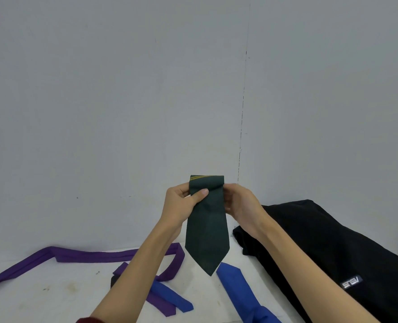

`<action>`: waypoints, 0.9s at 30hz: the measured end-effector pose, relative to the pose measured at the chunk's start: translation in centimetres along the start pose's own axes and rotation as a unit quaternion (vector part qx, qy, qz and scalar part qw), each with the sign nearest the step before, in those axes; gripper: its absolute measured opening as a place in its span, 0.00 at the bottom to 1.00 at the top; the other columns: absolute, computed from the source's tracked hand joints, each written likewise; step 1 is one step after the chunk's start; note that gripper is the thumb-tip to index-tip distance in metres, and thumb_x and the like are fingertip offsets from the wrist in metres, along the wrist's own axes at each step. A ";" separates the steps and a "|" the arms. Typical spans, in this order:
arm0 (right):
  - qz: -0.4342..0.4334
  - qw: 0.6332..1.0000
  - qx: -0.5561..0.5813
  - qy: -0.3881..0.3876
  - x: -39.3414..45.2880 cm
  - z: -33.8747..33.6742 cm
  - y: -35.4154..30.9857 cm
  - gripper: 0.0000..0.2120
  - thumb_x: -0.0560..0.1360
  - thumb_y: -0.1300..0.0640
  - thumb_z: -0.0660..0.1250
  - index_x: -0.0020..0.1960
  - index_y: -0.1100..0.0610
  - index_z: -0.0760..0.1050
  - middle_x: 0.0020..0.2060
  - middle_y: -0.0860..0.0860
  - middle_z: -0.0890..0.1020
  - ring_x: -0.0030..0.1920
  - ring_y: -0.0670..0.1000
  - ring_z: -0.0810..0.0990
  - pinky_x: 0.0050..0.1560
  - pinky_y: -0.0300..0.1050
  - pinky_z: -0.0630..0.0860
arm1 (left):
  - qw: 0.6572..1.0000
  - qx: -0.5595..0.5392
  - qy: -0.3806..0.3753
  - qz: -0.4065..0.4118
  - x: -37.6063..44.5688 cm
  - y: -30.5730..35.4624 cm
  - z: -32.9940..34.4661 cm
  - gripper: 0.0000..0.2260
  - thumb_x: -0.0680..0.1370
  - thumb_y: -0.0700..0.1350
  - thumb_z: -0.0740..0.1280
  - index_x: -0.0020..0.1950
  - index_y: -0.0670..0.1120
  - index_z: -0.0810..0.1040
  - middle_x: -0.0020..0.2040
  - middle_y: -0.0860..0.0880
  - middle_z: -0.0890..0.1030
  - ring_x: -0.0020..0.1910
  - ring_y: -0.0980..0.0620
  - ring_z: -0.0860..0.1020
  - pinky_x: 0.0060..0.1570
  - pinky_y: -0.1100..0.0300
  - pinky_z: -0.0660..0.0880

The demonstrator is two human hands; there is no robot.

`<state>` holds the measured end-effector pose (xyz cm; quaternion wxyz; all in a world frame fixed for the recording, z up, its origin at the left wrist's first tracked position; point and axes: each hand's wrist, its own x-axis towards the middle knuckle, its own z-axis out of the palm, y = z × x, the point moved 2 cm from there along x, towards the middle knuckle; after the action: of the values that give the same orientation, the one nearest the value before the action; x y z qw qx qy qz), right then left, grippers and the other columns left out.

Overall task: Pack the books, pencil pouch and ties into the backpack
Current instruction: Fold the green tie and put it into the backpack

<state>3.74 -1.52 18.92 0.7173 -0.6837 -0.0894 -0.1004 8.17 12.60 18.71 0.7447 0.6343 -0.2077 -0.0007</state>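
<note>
Between the two raised hands, a folded green tie (207, 227) is hanging point-down; the left hand (181, 206) is pinching its upper left edge, the right hand (242, 203) gripping its upper right edge. Below the right forearm, the black backpack (328, 252) is lying.

Soft even light, wide-angle warp

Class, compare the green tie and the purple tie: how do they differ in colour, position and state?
The green tie is dark green with yellow stripes, folded and held up by both hands; the purple tie is plain, unfolded, lying stretched across the table, untouched. Both are cloth ties not yet in the backpack.
</note>
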 end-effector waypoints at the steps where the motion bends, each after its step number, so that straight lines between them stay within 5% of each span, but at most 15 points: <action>1: 0.011 1.000 0.022 0.002 -0.1 0.2 0.2 0.16 0.80 0.50 0.56 0.55 0.57 0.80 0.45 0.52 0.84 0.47 0.52 0.82 0.52 0.45 0.76 | 1.000 0.001 0.007 0.005 0.0 0.0 0.1 0.08 0.73 0.39 0.71 0.50 0.47 0.82 0.48 0.48 0.84 0.47 0.49 0.81 0.47 0.58 0.79; 3: 0.003 1.000 -0.013 -0.001 -0.2 0.3 1.1 0.16 0.77 0.44 0.63 0.58 0.53 0.78 0.51 0.51 0.84 0.53 0.51 0.82 0.56 0.46 0.77 | 1.000 0.006 0.011 0.012 0.1 -0.1 0.4 0.07 0.73 0.38 0.71 0.48 0.48 0.82 0.45 0.49 0.84 0.44 0.51 0.82 0.44 0.60 0.79; 6: 0.002 0.998 -0.054 0.032 -0.4 0.5 2.4 0.22 0.69 0.56 0.76 0.60 0.53 0.74 0.54 0.53 0.82 0.55 0.52 0.81 0.56 0.48 0.78 | 1.000 0.003 0.016 0.004 0.1 -0.3 0.5 0.07 0.73 0.37 0.71 0.47 0.48 0.82 0.45 0.48 0.84 0.44 0.50 0.82 0.43 0.60 0.79; 12: 0.019 0.996 -0.081 0.039 -0.9 0.9 3.9 0.14 0.72 0.61 0.72 0.55 0.51 0.75 0.53 0.50 0.82 0.54 0.52 0.81 0.55 0.47 0.79 | 1.000 -0.019 0.006 0.005 0.6 0.0 0.4 0.08 0.72 0.35 0.71 0.46 0.48 0.82 0.45 0.49 0.84 0.45 0.50 0.82 0.47 0.57 0.79; 18: 0.042 0.987 -0.152 0.027 -1.4 1.3 4.8 0.17 0.77 0.61 0.65 0.65 0.55 0.69 0.58 0.52 0.79 0.57 0.54 0.79 0.59 0.50 0.77 | 0.998 -0.051 0.026 -0.003 1.5 0.3 -0.1 0.07 0.72 0.36 0.71 0.47 0.47 0.81 0.46 0.49 0.84 0.49 0.48 0.81 0.51 0.54 0.78; 23: 0.051 0.994 -0.096 0.000 -1.6 1.4 4.4 0.15 0.79 0.66 0.61 0.64 0.57 0.69 0.49 0.55 0.82 0.42 0.55 0.83 0.49 0.50 0.81 | 0.997 -0.068 -0.010 -0.034 1.0 -0.7 0.6 0.06 0.79 0.40 0.63 0.51 0.48 0.78 0.50 0.49 0.82 0.50 0.49 0.79 0.50 0.53 0.78; 27: 0.069 0.996 -0.063 0.002 -1.7 1.6 4.6 0.14 0.76 0.62 0.65 0.61 0.53 0.72 0.52 0.52 0.82 0.50 0.53 0.82 0.53 0.49 0.80 | 1.000 0.005 0.011 -0.011 0.5 -2.1 1.0 0.07 0.81 0.41 0.61 0.56 0.49 0.75 0.52 0.50 0.81 0.53 0.49 0.79 0.54 0.51 0.77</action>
<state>3.31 0.33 14.15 0.6784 -0.7317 -0.0338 -0.0576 8.83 11.09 16.98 0.7434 0.6405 -0.1927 -0.0011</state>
